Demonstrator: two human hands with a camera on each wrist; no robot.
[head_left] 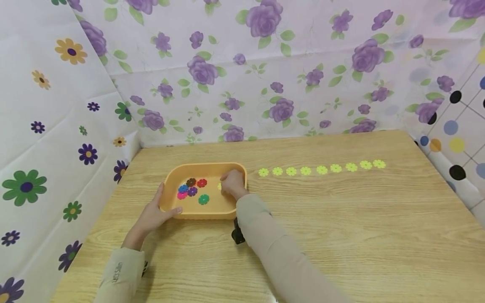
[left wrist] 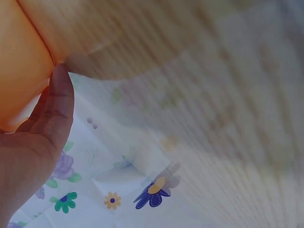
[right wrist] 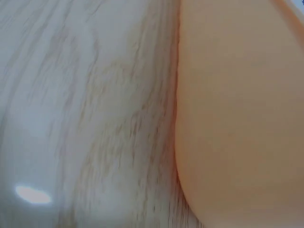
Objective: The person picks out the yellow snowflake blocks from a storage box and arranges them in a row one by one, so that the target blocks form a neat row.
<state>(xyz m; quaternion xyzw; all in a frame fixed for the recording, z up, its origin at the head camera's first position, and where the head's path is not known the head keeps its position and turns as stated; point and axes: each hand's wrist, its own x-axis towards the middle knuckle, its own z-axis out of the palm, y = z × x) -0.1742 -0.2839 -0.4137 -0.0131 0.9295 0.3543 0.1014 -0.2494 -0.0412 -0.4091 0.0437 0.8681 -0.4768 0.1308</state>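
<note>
Fingers of the right hand (head_left: 232, 184) curl down at the tray's (head_left: 178, 208) 3 o'clock side onto a yellow-green flower piece (head_left: 219, 186), seemingly pinching it, though the grip is partly hidden. Left hand (head_left: 153, 215) clasps the tray's 8 o'clock rim on the bench (head_left: 341, 235), thumb inside; a yellow-green row (head_left: 322, 169) runs toward 3 o'clock.
</note>
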